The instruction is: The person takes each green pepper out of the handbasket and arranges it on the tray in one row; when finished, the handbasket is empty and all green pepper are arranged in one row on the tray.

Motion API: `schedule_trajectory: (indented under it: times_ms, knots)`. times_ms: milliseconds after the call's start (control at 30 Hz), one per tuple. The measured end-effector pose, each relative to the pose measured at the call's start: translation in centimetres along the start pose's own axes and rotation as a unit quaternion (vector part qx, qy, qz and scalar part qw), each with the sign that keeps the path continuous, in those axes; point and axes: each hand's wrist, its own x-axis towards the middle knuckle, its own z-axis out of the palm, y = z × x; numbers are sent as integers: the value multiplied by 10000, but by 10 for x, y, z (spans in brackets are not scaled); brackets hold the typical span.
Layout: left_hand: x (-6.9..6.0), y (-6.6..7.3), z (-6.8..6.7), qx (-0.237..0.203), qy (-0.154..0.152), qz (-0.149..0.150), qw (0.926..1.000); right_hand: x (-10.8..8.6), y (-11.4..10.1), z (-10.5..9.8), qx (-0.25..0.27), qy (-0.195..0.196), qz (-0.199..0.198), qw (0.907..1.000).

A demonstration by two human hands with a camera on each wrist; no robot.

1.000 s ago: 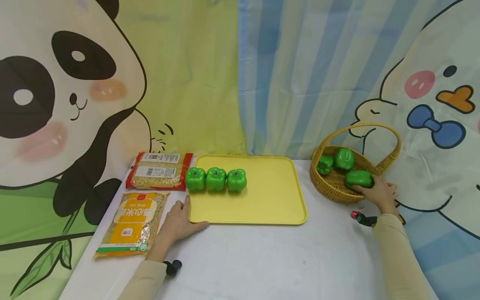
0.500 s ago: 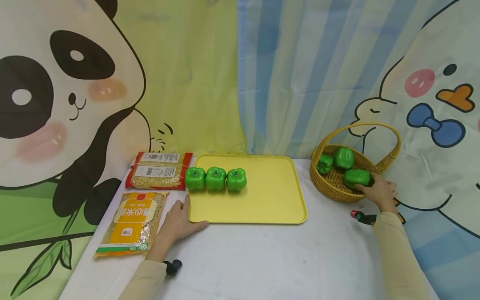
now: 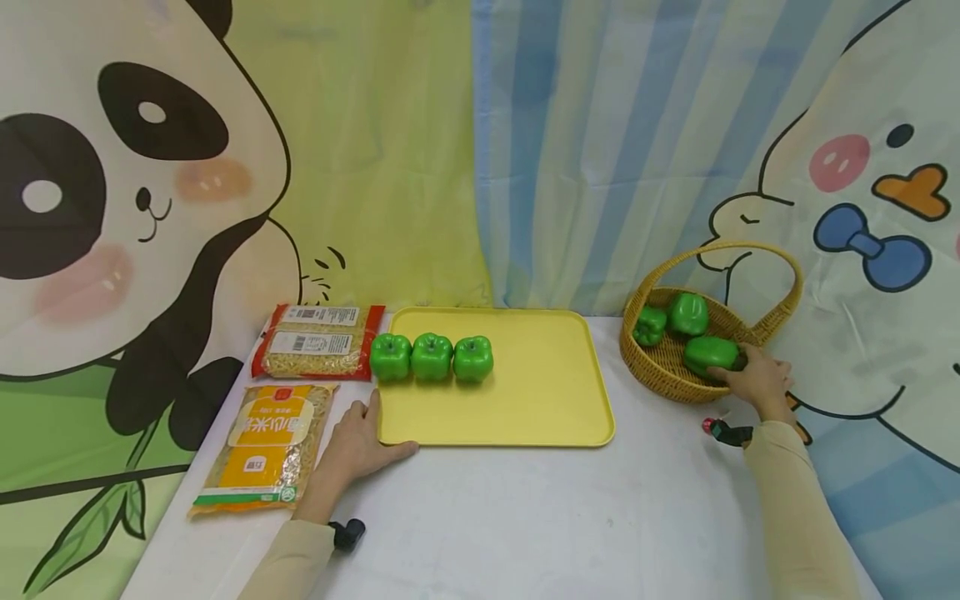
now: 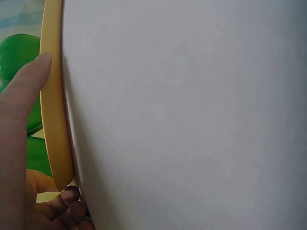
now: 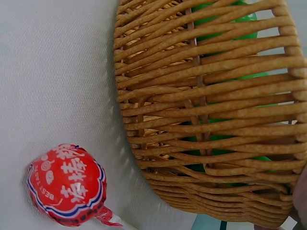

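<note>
My left hand [image 3: 356, 442] holds the near left corner of a yellow tray [image 3: 547, 383]. In the left wrist view its thumb lies on the tray's rim [image 4: 53, 110], with the other fingers curled at the corner. Three green bell peppers [image 3: 432, 358] stand in a row on the tray's left part. At the right, my right hand [image 3: 759, 385] reaches over the rim of a wicker basket [image 3: 663, 379] and grips a green bell pepper [image 3: 708, 356] lying on its side. Two more peppers [image 3: 687, 314] sit deeper in that basket. The gripping fingers are mostly hidden in the right wrist view.
Left of the tray lie two grain packs, one red-edged [image 3: 318, 342] and one yellow [image 3: 262, 446]. A red-wrapped lollipop [image 5: 67, 184] lies on the white table just in front of the basket. The basket's handle [image 3: 791, 292] arches above it. A printed curtain [image 3: 555, 167] hangs behind.
The bell pepper under my right hand has shifted slightly left inside the basket. My left hand and the tray stay in place.
</note>
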Motion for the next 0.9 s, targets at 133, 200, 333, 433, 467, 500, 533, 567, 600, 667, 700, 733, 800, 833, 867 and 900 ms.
schedule_trajectory:
  times_ms: [133, 200, 333, 433, 467, 500, 533, 567, 600, 667, 700, 733, 800, 833, 867, 900]
  knots:
    - [0, -1, 1, 10, 2, -3, 10000, -1, 1, 1, 85, -58, 110, 9999]
    - [0, -2, 2, 4, 0, 0, 10000, -2, 1, 1, 134, -101, 194, 9997]
    - [0, -2, 1, -6, 28, 21, 10000, -4, 0, 0, 214, -113, 300, 9993]
    - [0, -2, 2, -11, 38, 32, 10000, -6, -1, -1, 229, -2, 158, 9996]
    - [0, -2, 2, -10, 27, 28, 10000, -7, -1, -1, 216, 54, 85, 9997]
    - [0, -2, 2, -11, 17, 21, 10000, -8, -1, -1, 190, 115, 7, 9998]
    - [0, -2, 2, -11, 10, 9, 10000, -10, -1, -1, 169, 180, -74, 9997]
    - [0, -1, 2, -9, 6, 3, 10000, -10, -1, -1, 140, 247, -155, 9995]
    - [0, -2, 2, -11, 13, 6, 10000, -11, 0, -1, 118, 299, -196, 9993]
    - [-1, -2, 1, -18, 26, 33, 10000, -12, 0, 0, 103, 395, -249, 9989]
    - [-1, -2, 1, -27, 42, 55, 10000, -13, 0, -1, 116, 426, -253, 9987]
    - [-1, -2, 1, -19, 54, 75, 10000, -13, 0, -1, 131, 457, -245, 9986]
    - [-1, -1, 0, -13, 72, 104, 9999, -13, 0, -2, 142, 548, -240, 9981]
    - [-1, -1, 0, -3, 71, 104, 9999, -13, 0, -2, 153, 609, -244, 9977]
    - [-1, -1, 0, 5, 66, 99, 9999, -14, -1, -3, 157, 675, -252, 9973]
    - [0, -1, 0, 11, 60, 95, 9999, -14, -2, -4, 173, 756, -267, 9966]
